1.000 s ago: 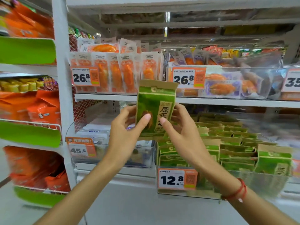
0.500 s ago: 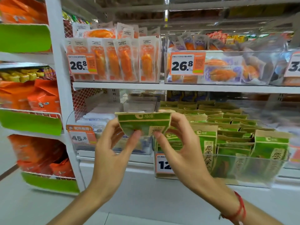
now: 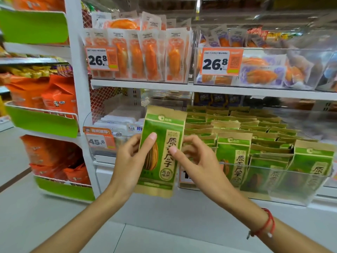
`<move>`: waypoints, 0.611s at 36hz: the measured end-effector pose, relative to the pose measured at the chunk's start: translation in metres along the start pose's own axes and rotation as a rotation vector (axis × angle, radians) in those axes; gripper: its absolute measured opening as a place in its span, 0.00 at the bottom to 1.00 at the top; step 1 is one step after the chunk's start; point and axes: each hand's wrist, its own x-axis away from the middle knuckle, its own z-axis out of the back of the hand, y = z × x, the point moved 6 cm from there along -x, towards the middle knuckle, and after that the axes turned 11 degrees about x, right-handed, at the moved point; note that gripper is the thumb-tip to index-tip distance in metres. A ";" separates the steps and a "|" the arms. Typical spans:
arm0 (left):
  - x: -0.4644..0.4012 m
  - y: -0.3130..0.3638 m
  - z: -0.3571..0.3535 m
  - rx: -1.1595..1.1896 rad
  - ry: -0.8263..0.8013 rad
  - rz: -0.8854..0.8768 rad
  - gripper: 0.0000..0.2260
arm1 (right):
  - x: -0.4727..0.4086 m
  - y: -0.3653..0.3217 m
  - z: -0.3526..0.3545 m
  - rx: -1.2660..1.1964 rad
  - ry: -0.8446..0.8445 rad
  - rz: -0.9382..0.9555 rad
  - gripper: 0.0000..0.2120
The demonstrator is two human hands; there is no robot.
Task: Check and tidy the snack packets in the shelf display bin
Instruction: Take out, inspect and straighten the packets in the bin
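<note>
Start at the left: your left hand (image 3: pixel 130 162) grips the green packet (image 3: pixel 160 152), thumb laid across its front and the other fingers curled behind its left edge. The packet stands upright, face toward you, held out in front of the shelf and just left of the clear display bin (image 3: pixel 273 172), not yet back in it. Your right hand (image 3: pixel 197 161) pinches its right edge, thumb on the printed face, remaining fingers loosely bent behind.

Expect the packet to be light and fairly stiff at its folded paper top, softer through the filled middle; the paper skin should crease rather than slip. Judging by that, hold it by both side edges as you do now, and keep your thumbs off the top fold so it does not bend.

Counting: one packet in your hands. In the bin to the right, three packets stand in the front row (image 3: pixel 235 157), and behind them several rows lean back, too overlapped to count exactly. Two orange price tags reading 26.8 (image 3: pixel 221 61) hang on the shelf above, and one reading 45.8 (image 3: pixel 99 140) sits left of your hands.
</note>
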 end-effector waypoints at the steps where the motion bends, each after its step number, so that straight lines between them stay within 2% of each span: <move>1: 0.000 -0.004 0.002 0.004 0.000 0.038 0.14 | -0.001 0.002 -0.002 0.007 -0.015 -0.011 0.17; 5: -0.001 -0.013 0.011 -0.051 -0.031 0.108 0.15 | -0.002 0.007 -0.004 0.048 -0.016 -0.010 0.18; 8: 0.000 -0.017 0.015 -0.088 -0.067 0.133 0.15 | -0.005 0.005 -0.006 0.068 0.000 0.000 0.15; 12: 0.004 -0.023 0.016 -0.105 -0.107 0.192 0.14 | -0.011 0.005 -0.003 0.080 0.040 0.018 0.18; 15: 0.007 -0.027 0.015 -0.114 -0.123 0.233 0.12 | -0.015 0.009 -0.003 0.069 -0.011 0.028 0.17; 19: 0.009 -0.029 0.014 -0.104 -0.137 0.265 0.11 | -0.019 0.015 -0.003 -0.003 -0.056 0.007 0.09; 22: 0.008 -0.027 0.013 -0.082 -0.139 0.265 0.14 | -0.020 0.019 -0.003 -0.044 -0.067 -0.028 0.12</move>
